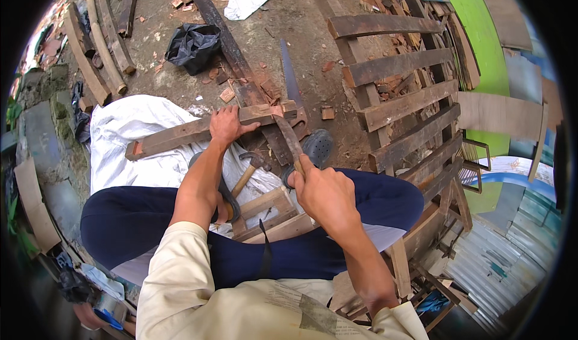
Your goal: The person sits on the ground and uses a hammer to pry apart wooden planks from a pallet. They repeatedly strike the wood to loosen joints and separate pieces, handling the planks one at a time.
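My left hand (226, 125) is closed over a squared wooden beam (180, 136), thumb stretched along it toward the right. The beam lies slantwise across a dark timber, its left end over a white sack (129, 129). In my right hand (325, 192) is the wooden handle of a machete (287, 136). Its blade reaches up to the beam's right part, next to a pale, freshly cut patch (276, 110). A handsaw (290, 75) with a bluish blade lies just beyond. Between my legs rests a hammer (245, 176) with a wooden handle, near a small wooden frame (271, 210).
A slatted wooden frame (397, 69) stands at the right. A black plastic bag (192, 46) sits beyond the sack, and several wooden strips (99, 42) lie at the far left. Corrugated metal sheet (500, 255) is at the lower right. Wood chips are scattered over the ground.
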`<state>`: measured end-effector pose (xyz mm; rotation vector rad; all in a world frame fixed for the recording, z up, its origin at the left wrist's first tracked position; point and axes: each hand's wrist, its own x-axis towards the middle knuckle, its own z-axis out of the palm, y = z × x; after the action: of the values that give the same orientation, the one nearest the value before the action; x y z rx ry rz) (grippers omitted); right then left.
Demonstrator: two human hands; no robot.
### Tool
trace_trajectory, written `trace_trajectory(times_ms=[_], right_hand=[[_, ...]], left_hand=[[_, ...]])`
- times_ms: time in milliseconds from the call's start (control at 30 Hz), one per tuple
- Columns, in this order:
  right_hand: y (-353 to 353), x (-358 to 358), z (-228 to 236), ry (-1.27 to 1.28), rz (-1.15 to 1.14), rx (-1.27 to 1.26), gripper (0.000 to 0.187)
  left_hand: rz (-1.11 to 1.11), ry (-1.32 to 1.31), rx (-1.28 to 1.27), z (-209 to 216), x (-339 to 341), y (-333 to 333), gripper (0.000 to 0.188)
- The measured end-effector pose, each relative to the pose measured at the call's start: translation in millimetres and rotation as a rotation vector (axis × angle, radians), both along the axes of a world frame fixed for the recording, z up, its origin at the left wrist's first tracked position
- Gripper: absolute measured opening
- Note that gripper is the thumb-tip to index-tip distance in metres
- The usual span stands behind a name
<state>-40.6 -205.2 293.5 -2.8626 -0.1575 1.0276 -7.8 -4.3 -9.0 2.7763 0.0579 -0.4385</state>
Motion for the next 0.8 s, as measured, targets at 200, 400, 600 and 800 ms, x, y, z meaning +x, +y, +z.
trace_trajectory(times_ms=[200, 400, 600, 800], right_hand=[[5, 5, -9, -0.018, 0.001, 0.018, 0.037], [5, 4, -46, -0.034, -0.048, 0.041, 0.038], [-16, 10, -77, 0.024, -0.182, 0.1, 0.043], [-30, 36, -37, -0.078, -0.348, 0.23, 0.05]], left_hand=[[-0.02, -0.001, 0.01, 2, 0, -4, 0.099], [-0.026, -0.008, -0.001, 4, 1, -11, 0.094], [-0.013, -0.044, -0.002, -2, -5, -18, 0.093], [-0.015, -0.095, -0.034, -1, -29, -15, 0.082]])
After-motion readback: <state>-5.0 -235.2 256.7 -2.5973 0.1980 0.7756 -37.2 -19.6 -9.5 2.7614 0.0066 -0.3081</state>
